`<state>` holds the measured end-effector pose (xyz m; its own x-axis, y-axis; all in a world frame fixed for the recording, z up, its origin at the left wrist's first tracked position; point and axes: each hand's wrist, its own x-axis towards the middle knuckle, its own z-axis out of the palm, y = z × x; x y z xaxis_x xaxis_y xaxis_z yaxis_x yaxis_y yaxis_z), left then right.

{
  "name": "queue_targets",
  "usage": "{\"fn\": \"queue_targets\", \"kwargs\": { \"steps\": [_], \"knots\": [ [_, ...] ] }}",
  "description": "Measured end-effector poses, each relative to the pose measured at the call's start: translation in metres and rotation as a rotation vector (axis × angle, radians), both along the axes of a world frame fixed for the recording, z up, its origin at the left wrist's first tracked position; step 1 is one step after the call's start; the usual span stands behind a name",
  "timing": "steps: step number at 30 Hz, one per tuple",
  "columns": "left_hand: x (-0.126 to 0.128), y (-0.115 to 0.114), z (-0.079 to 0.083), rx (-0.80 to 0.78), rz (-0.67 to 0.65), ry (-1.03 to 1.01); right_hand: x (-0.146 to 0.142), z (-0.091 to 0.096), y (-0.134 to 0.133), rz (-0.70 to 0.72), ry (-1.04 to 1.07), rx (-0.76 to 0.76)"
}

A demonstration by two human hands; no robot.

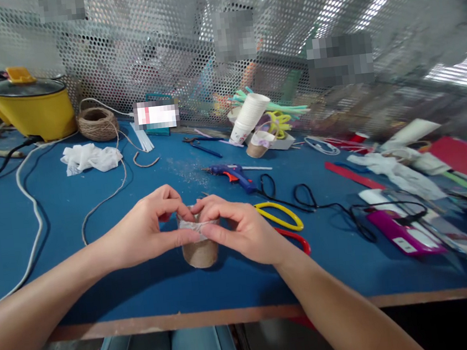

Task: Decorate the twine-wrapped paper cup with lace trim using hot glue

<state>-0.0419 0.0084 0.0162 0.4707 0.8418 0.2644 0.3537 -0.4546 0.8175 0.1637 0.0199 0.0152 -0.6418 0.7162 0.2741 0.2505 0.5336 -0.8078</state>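
— What is hard to make out here?

— The inside of the small brown cardboard cup [200,253]: both hands cover its mouth. It stands upright on the blue table [103,289], near the front edge, right in front of the person.

— And the hands?

— The left hand [147,228] and right hand [243,232] meet over the rim. The left fingers [181,237] and right fingers [209,205] are closed in a narrow pinch on a whitish scrap [192,225] lying against the rim. Paper or tissue, I cannot tell.

— Anything cut off?

— The scissors [281,214] just right of the cup: the yellow and red handles show, the rest is behind the right wrist. The far right of the table is blurred, a heap of papers and cords.

— Containers?

— A yellow cooking pot [30,110] at the back left, lid on, contents hidden. A stack of white paper cups [250,116] lies tilted at the back, green straws [282,106] behind it. Just in front stands a second brown cup [257,145] with pale paper at its mouth.

— Between those and the hands?

— A blue glue gun [233,174] lying on its side, and a ball of twine [97,123] beside the pot.
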Motion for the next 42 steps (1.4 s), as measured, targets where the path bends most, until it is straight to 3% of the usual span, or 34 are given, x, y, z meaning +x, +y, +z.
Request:
{"fn": "queue_targets", "kwargs": {
  "steps": [6,10,12,15,20,31,35,39,42],
  "knots": [
    [-0.006,0.007,-0.003,-0.262,-0.166,-0.097,0.000,0.003,-0.003,0.028,0.033,0.022],
    [-0.012,0.015,-0.008,-0.546,-0.252,-0.277,0.008,-0.001,0.005,-0.005,0.263,-0.165],
    [-0.014,0.018,-0.010,-0.613,-0.274,-0.356,0.010,-0.004,0.010,-0.024,0.400,-0.274],
    [-0.013,0.020,-0.012,-0.635,-0.291,-0.456,0.010,-0.006,0.013,-0.029,0.452,-0.360],
    [-0.012,0.020,-0.014,-0.626,-0.349,-0.497,0.006,-0.002,0.008,0.052,0.305,-0.350],
    [-0.019,0.024,-0.010,-0.455,-0.391,-0.291,0.004,0.003,0.006,0.117,0.235,-0.308],
    [-0.020,0.023,-0.008,-0.417,-0.387,-0.314,0.006,0.002,0.008,0.095,0.223,-0.292],
    [-0.019,0.023,-0.009,-0.573,-0.358,-0.451,0.006,-0.003,0.011,0.051,0.255,-0.295],
    [-0.016,0.022,-0.011,-0.711,-0.310,-0.560,0.002,-0.008,0.013,0.048,0.362,-0.381]
  ]
}}
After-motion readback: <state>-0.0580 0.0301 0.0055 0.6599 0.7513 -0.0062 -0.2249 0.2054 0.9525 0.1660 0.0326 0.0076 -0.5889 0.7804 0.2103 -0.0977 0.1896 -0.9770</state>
